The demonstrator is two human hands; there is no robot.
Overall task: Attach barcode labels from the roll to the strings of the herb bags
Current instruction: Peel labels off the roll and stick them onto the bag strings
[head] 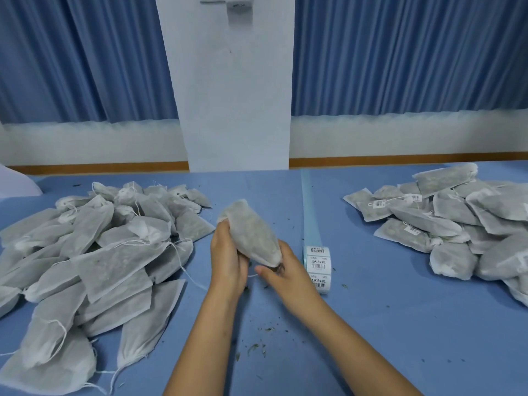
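One white mesh herb bag (251, 232) is held above the middle of the blue table (385, 324). My left hand (227, 258) grips the bag's left side. My right hand (281, 270) holds its lower, gathered end, and a thin white string shows between the two hands. The roll of barcode labels (317, 267) stands just right of my right hand, with its pale backing strip (310, 207) trailing away toward the wall.
A big heap of unlabelled herb bags (94, 261) fills the left of the table. A pile of bags carrying barcode labels (457, 224) lies at the right. Loose herb crumbs (257, 348) dot the cloth between my forearms. A white pillar (234, 95) rises behind.
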